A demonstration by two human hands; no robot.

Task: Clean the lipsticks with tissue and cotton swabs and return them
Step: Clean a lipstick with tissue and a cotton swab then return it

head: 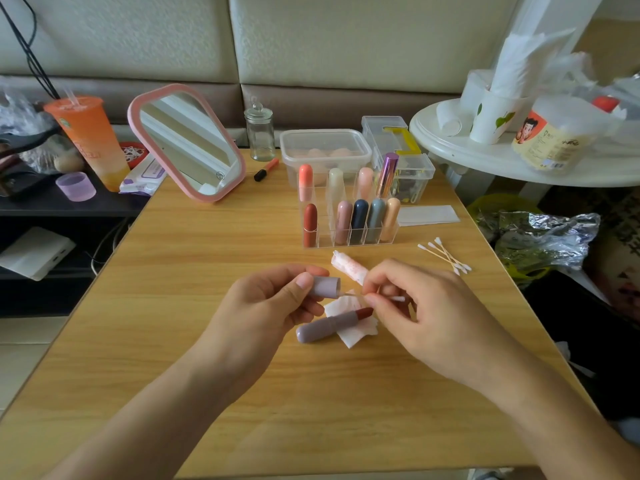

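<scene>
Left hand [273,299] grips the mauve cap [325,286]; right hand [412,306] pinches a cotton swab [394,298], its tip seemingly inside. Just below both lies the open lipstick [332,323].

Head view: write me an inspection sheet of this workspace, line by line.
Surface: wooden table, light grain.
Job's things: open lipstick lies on a tissue; organizer holds capped lipsticks; spare swabs lie to its right.
Clutter: mirror and glass jar at the far edge; drink cup on the left shelf.
Grips: left hand pinches the cap; right hand pinches a cotton swab, its other end at the cap's mouth.
Cables: black cables hang at the far left.
Surroundings: sofa behind; round side table to the right.
</scene>
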